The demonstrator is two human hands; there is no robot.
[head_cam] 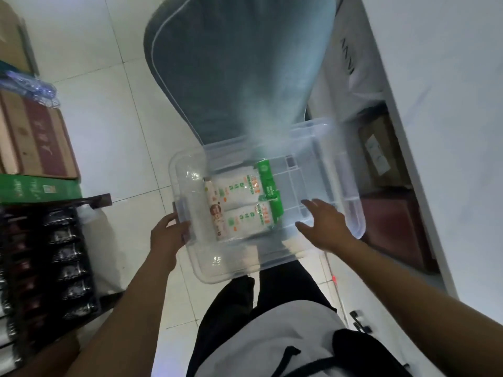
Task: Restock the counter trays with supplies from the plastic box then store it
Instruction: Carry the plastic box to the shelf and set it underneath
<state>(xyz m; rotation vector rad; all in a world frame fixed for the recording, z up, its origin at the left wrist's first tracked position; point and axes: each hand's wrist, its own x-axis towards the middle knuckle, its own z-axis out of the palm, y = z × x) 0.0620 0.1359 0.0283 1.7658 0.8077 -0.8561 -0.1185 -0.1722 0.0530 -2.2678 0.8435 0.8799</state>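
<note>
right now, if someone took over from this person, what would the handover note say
Left hand: gripping the left-side handle of the clear plastic box, holding it up over the floor.
Right hand: open, fingers spread over the box's right half; contact unclear.
Two white and green packets lie inside.
Done: box picked up.
Left: counter trays aren't in view; restock, then store the box.

A shop's back stockroom, by the look of it. White tiled floor (114, 148); left of the chair (234, 69) stand stacked cartons (40, 142), a green box (38, 187) and a crate of bottles (62, 262); more cartons (381, 151) sit under the worktop (441, 131) to its right.
</note>
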